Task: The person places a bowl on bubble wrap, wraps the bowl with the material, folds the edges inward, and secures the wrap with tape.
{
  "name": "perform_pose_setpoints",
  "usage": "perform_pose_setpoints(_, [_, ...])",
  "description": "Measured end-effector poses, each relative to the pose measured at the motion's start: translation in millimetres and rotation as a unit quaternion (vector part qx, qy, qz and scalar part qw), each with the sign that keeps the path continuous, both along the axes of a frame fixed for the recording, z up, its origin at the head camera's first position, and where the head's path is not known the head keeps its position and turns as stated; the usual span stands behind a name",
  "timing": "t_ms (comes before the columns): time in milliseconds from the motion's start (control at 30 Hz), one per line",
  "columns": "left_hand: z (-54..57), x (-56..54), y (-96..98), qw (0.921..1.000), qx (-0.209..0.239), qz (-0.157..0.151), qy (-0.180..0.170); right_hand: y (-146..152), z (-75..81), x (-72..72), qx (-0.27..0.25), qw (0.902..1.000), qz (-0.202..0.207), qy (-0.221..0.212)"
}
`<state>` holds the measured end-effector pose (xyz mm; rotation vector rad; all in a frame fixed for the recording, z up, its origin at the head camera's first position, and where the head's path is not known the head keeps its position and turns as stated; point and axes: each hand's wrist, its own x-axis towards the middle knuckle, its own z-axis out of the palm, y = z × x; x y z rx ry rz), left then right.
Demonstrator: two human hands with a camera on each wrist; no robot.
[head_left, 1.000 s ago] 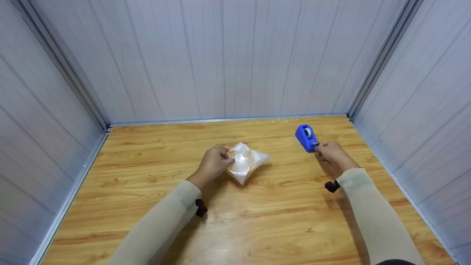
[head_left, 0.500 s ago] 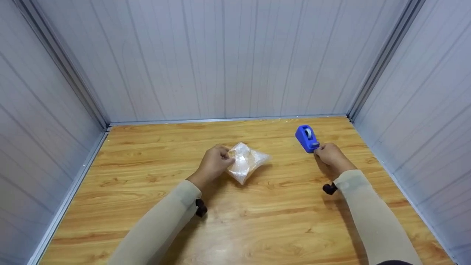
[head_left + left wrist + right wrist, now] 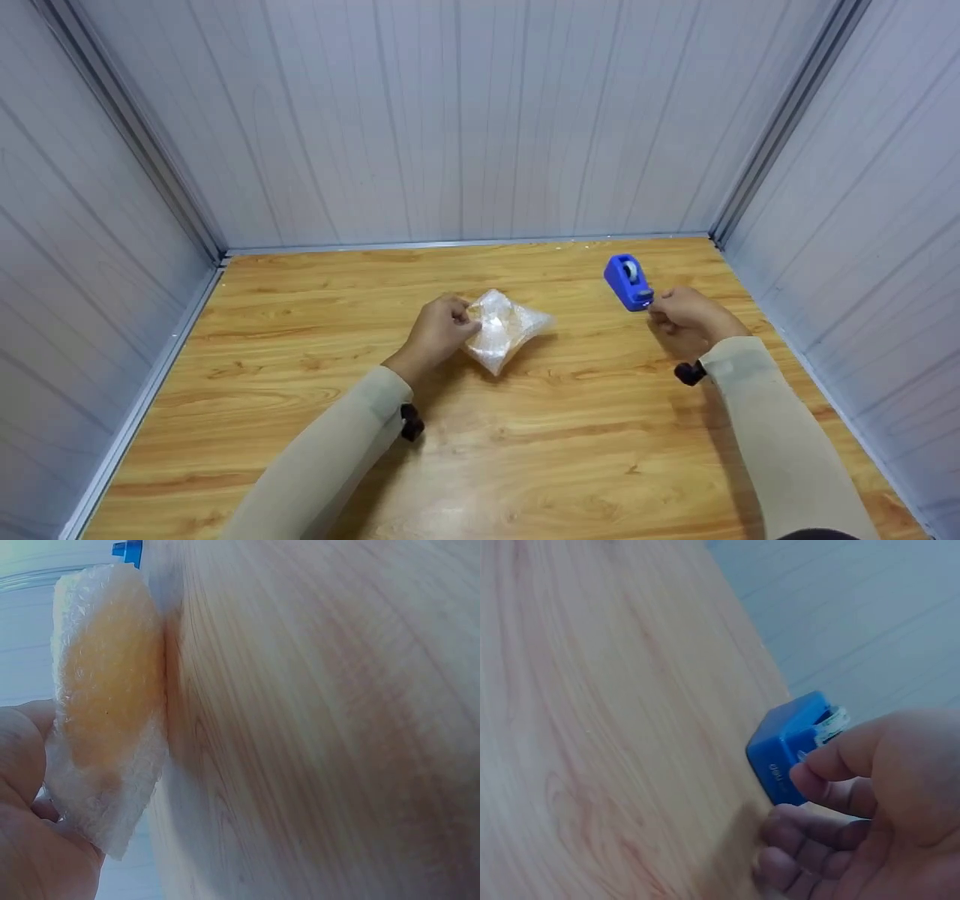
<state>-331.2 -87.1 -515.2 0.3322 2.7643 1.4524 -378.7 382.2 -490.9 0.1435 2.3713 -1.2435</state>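
Note:
My left hand (image 3: 437, 330) pinches the left edge of a bubble-wrapped package (image 3: 504, 328) on the wooden table. In the left wrist view, something orange-yellow shows through the bubble wrap (image 3: 112, 675), and the fingers lie partly behind it. On the right stands a blue tape dispenser (image 3: 627, 283) with a roll of clear tape (image 3: 631, 271) in it. At its front end is my right hand (image 3: 686, 311), thumb and forefinger pinched together on the tape's end. In the right wrist view, a small clear bit shows at the fingertips (image 3: 810, 776), beside the dispenser (image 3: 780, 746).
Wood-grain tabletop (image 3: 525, 450) runs around both things. Pale panel walls (image 3: 480, 120) enclose it at the back and both sides, with a metal strip along the back edge. Small white specks lie near that edge.
My right hand first shifts slightly, then draws a little to the right, away from the dispenser's front. The left hand and the package stay as they were.

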Motion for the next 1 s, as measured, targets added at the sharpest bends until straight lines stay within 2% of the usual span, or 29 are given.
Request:
perform_pose_setpoints(133, [0.1,-1.3,-0.5,1.0,-0.004,0.002,0.009,-14,13.8,0.9,0.06,0.9965,0.054,0.02])
perform_pose_setpoints(267, [0.0,-3.4,-1.3,0.9999,-0.005,0.01,0.012,-41,27.7,5.5,0.105,0.9844,0.129,0.059])
perform_pose_setpoints(367, [-0.4,-4.3,-1.5,0.9998,-0.005,0.014,0.009,-69,36.6,8.3,0.13,0.9662,0.197,0.103])
perform_pose_setpoints(433, [-0.4,-3.9,-1.1,0.9998,-0.006,0.015,0.007,-90,42.0,10.3,0.146,0.9499,0.241,0.136])
perform_pose_setpoints(533, [-0.3,-3.6,-0.5,0.9998,-0.009,0.015,0.008,-125,50.2,15.9,0.158,0.9282,0.289,0.173])
perform_pose_setpoints(700, [0.5,-3.9,-0.6,0.9998,-0.009,0.013,0.015,-182,56.3,22.4,0.165,0.902,0.343,0.205])
perform_pose_setpoints(833, [0.1,-5.0,0.4,0.9997,-0.003,0.013,0.02,-217,56.3,19.7,0.196,0.874,0.381,0.23])
perform_pose_setpoints(900, [0.0,-5.0,0.9,0.9997,-0.005,0.013,0.02,-230,55.8,17.7,0.223,0.856,0.396,0.247])
perform_pose_setpoints(1000, [-0.5,-4.7,1.7,0.9995,-0.012,0.013,0.027,-244,53.5,15.1,0.262,0.8369,0.409,0.252])
